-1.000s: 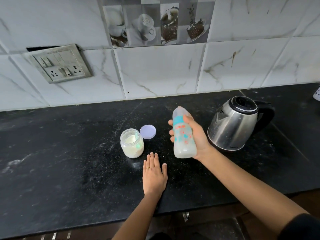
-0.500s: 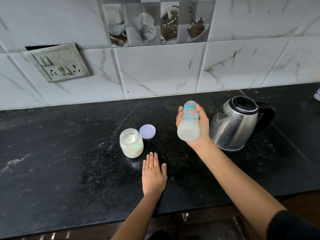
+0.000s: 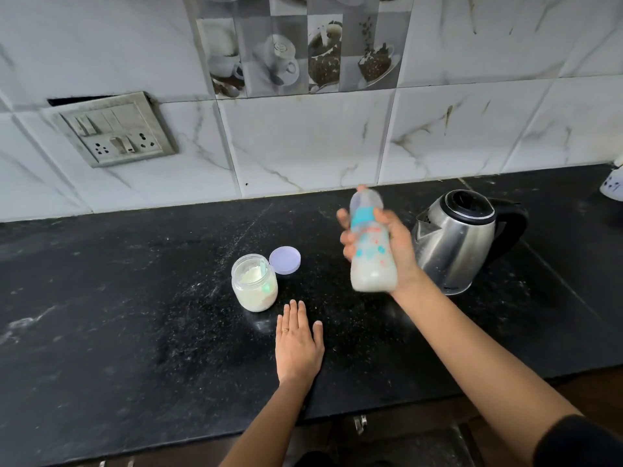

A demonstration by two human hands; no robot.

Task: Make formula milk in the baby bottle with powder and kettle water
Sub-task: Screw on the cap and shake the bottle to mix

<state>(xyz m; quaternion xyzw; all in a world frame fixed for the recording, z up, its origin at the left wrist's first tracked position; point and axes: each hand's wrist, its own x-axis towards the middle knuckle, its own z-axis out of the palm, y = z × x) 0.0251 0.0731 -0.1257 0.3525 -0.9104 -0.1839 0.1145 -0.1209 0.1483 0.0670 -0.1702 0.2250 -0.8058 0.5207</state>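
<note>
**A:** Where is the clear plastic baby bottle [image 3: 369, 256] with the blue and red print?

**B:** In the air above the black stone counter [image 3: 135, 315], blurred, top tipped toward 11 o'clock, whitish milk in its base. The right hand [image 3: 399, 251] grips it, fingers curled round.

**A:** And the left hand [image 3: 298, 345]?

**B:** Flat on the counter, fingers straight, holding nothing. The open glass jar of pale powder [image 3: 254, 286] stands at its 11 o'clock. The round lilac lid [image 3: 285, 260] lies at the jar's 1 o'clock. The steel kettle [image 3: 455, 247] sits at the bottle's 3 o'clock.
</note>
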